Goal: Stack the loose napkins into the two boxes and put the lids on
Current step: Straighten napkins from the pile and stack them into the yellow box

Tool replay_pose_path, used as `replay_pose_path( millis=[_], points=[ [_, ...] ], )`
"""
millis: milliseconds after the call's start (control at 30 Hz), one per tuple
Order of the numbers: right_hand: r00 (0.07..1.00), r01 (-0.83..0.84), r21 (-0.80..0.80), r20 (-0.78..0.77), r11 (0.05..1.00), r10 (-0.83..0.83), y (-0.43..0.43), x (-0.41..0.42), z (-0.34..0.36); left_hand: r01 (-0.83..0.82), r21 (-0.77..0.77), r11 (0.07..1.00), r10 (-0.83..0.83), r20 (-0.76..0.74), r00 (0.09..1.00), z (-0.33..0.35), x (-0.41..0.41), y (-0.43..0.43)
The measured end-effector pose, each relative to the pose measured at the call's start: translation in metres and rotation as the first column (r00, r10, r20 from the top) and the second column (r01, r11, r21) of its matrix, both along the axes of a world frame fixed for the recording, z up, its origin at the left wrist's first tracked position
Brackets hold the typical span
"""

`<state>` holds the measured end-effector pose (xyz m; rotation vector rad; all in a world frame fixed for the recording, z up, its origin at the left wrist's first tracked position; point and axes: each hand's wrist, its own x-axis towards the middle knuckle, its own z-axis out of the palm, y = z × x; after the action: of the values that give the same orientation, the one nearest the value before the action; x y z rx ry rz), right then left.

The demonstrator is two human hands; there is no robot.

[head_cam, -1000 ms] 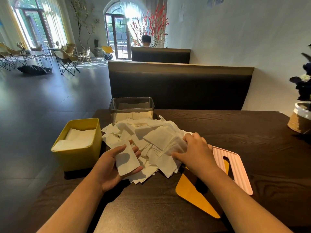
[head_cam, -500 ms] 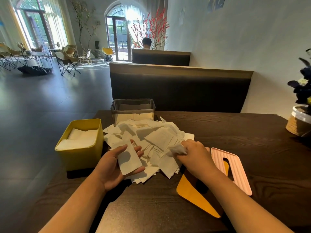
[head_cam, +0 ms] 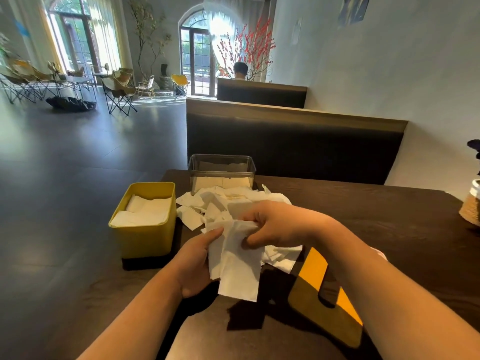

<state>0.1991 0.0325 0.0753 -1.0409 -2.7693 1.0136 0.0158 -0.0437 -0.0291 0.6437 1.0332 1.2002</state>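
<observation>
White paper napkins (head_cam: 237,266), a few held together, are seen at the centre of the frame, hanging above the near edge of the dark wooden table (head_cam: 376,229). They are held from the left by the left hand (head_cam: 196,263), thumb laid over their upper edge, and pinched at the top by the right hand (head_cam: 280,224), fingers curled over the paper. Just behind the hands, a loose pile of napkins (head_cam: 207,201) is spread on the table. A yellow box (head_cam: 145,237), open and partly filled with stacked napkins, is set at centre left, beside the pile. A clear box (head_cam: 220,170), also open, with a low layer of napkins inside, stands behind the pile. A yellow lid (head_cam: 309,281) with a slot lies flat at lower right, partly covered by the right forearm. A dark booth backrest (head_cam: 285,146) runs across beyond the table.
</observation>
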Motion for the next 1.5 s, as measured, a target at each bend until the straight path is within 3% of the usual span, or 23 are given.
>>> replay_pose_path(
  millis=[233, 400, 533, 767, 900, 967, 1167, 1500],
  points=[
    [0.993, 0.003, 0.096, 0.118, 0.995, -0.015, 0.014, -0.049, -0.012, 0.017, -0.029, 0.999, -0.016, 0.027, 1.000, 0.004, -0.001, 0.000],
    [0.986, 0.166, 0.308, -0.074, 0.937, -0.150, 0.008, -0.056, -0.028, 0.065, -0.023, 0.998, -0.053, 0.341, 0.939, -0.005, -0.010, 0.008],
    [0.989, 0.137, 0.307, -0.093, 0.942, -0.113, 0.006, -0.048, -0.041, 0.118, -0.007, 0.993, -0.101, 0.468, 0.878, -0.004, -0.010, 0.010],
    [0.976, 0.157, 0.152, -0.173, 0.976, -0.130, 0.004, -0.045, -0.048, 0.114, 0.000, 0.993, -0.105, 0.386, 0.916, -0.002, -0.011, 0.002],
    [0.890, 0.304, 0.103, -0.386, 0.947, -0.244, 0.000, -0.041, -0.049, -0.013, 0.009, 1.000, 0.009, 0.336, 0.942, 0.007, -0.019, -0.002],
    [0.872, 0.333, 0.123, -0.418, 0.935, -0.256, -0.002, -0.030, -0.053, -0.056, -0.010, 0.998, 0.056, 0.307, 0.950, 0.013, -0.027, -0.008],
    [0.977, 0.203, 0.225, -0.116, 0.953, -0.181, -0.006, -0.012, -0.081, -0.065, -0.101, 0.993, 0.077, 0.117, 0.990, 0.014, -0.060, -0.029],
    [0.982, -0.091, 0.453, 0.188, 0.887, 0.004, -0.029, -0.054, -0.089, -0.050, -0.202, 0.978, 0.048, -0.014, 0.999, 0.005, -0.093, -0.061]
  ],
)
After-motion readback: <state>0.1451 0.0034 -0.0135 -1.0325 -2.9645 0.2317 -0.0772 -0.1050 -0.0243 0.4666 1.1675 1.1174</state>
